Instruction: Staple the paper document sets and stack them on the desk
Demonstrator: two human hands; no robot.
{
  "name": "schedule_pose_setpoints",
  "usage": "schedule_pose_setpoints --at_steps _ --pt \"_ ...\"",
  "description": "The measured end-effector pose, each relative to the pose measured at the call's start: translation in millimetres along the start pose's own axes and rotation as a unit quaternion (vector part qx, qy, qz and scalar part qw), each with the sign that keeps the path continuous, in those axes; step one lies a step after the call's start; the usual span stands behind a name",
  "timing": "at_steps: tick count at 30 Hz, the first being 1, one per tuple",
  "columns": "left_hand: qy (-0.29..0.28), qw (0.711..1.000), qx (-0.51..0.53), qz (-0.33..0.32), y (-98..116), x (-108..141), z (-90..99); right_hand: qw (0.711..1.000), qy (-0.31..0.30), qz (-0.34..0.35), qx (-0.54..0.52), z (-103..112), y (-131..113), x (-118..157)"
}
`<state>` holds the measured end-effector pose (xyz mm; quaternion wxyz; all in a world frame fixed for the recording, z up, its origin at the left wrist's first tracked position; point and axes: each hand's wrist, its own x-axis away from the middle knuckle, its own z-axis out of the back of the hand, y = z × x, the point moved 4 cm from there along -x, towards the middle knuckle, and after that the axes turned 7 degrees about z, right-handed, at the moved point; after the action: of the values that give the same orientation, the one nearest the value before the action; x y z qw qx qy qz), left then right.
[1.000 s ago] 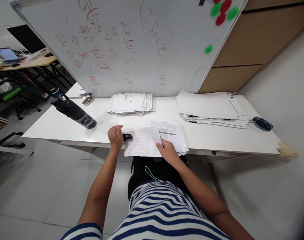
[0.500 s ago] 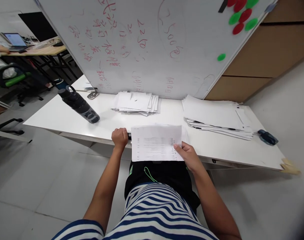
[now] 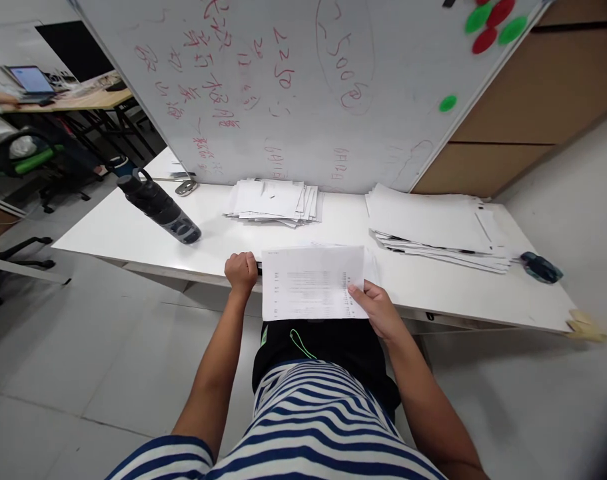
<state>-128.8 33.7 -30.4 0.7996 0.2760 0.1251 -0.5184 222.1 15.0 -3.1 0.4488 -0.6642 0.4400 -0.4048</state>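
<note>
My right hand (image 3: 378, 308) pinches the right edge of a printed sheet of paper (image 3: 308, 287), thumb on top. The sheet lies over the desk's front edge, in front of my waist, with rows of small print on it. By its left edge, my left hand (image 3: 242, 271) is closed in a fist around a small black object (image 3: 259, 268). Only a short dark end of that object shows between the fist and the sheet, so its kind is hidden. Part of another white sheet (image 3: 370, 267) peeks out behind the printed one.
On the white desk (image 3: 208, 257) are a paper stack (image 3: 268, 200), a larger paper pile (image 3: 428, 220), a dark bottle (image 3: 160, 208), a mouse (image 3: 186, 188) and a dark blue object (image 3: 540, 267). A whiteboard (image 3: 293, 87) stands behind. Far left, a person's arm (image 3: 0, 99) rests by a laptop (image 3: 30, 80).
The view has shifted slightly. Both hands keep their hold, the left fist at the sheet's left edge and the right hand on its right edge.
</note>
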Motion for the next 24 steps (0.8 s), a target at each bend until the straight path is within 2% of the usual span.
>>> schedule_pose_setpoints --at_steps 5,8,11,20,24 --pt "0.013 1.000 -0.004 -0.014 1 0 -0.5 0.999 0.043 0.008 -0.024 16 -8 -1" --pt "0.014 1.000 -0.001 -0.012 2 -1 -0.5 0.997 0.068 0.001 -0.039 29 -5 -1" --pt "0.012 1.000 0.007 -0.004 2 -1 -0.1 0.997 0.067 -0.008 -0.047 38 2 1" --pt "-0.004 1.000 -0.010 0.012 -2 -1 -4.6 0.997 0.065 -0.027 -0.025 42 7 7" --pt "-0.015 1.000 -0.009 0.018 -2 -1 -4.8 0.997 0.069 0.002 0.033 41 -2 2"
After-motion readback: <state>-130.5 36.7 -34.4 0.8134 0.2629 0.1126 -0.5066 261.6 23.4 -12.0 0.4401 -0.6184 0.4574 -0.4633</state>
